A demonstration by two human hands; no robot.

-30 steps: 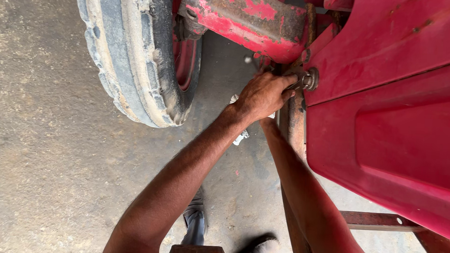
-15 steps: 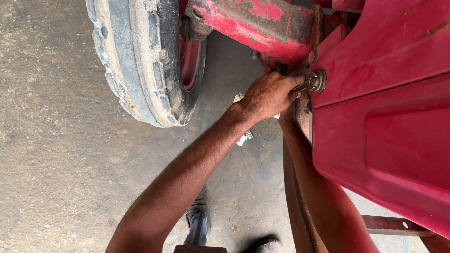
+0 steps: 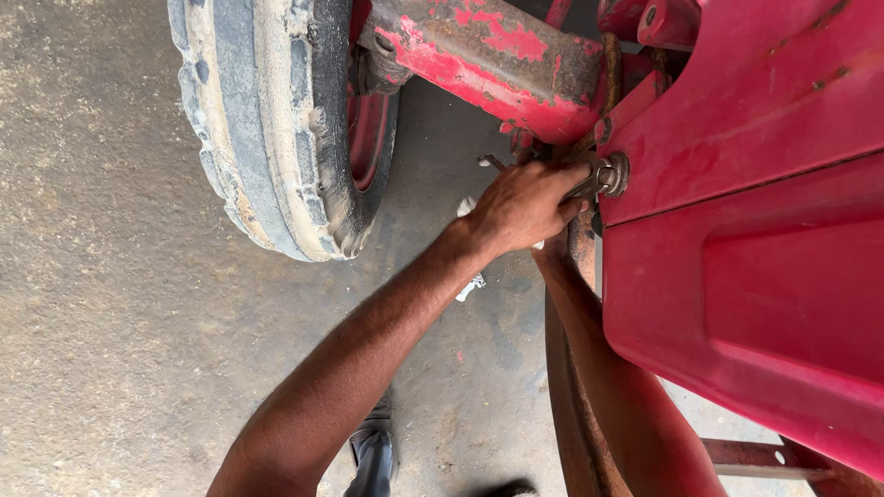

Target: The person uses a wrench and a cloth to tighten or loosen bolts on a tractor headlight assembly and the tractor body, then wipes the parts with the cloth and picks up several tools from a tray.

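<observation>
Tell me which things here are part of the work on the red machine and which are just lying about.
In use:
left hand gripping a wrench
nut on the red body panel
right hand, hidden behind the left; only its forearm shows

Lying about or just nearby:
white scraps on the concrete floor
worn tyre
shoes

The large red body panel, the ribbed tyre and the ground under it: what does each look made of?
The red body panel looks like painted sheet metal, smooth with pressed contours. The red axle beam is likely steel: its paint is chipped to a dull layer. The ribbed tyre looks like worn black rubber, dusted pale. The ground seems rough concrete, grey and speckled.
</observation>
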